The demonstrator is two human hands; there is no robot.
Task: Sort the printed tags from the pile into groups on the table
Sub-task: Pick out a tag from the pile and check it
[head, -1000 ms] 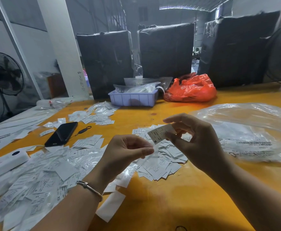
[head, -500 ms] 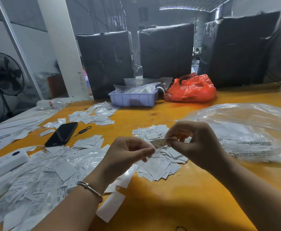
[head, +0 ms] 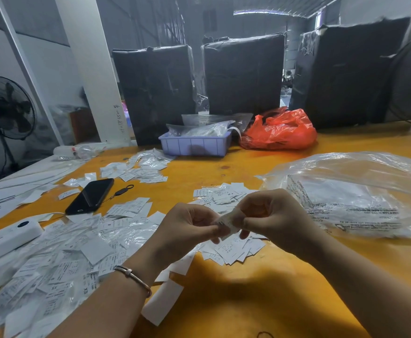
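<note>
A big loose pile of white printed tags (head: 60, 254) covers the yellow table (head: 248, 301) at the left. Just beyond my hands lies a smaller group of tags (head: 226, 193), and another group (head: 138, 169) sits farther back. My left hand (head: 187, 228) and my right hand (head: 272, 215) meet above the middle group. Both pinch one small white tag (head: 226, 224) between fingertips, the left at its near end, the right at its far end. A metal bracelet circles my left wrist.
A black phone (head: 90, 196) and a white device (head: 7, 237) lie at the left. A large clear plastic bag (head: 350, 191) lies at the right. At the back stand a lilac tray (head: 194, 145), a red bag (head: 280, 130) and black wrapped bales (head: 243, 74).
My right hand has lowered the tag from a raised position to my left hand. The left fingers now pinch it too.
</note>
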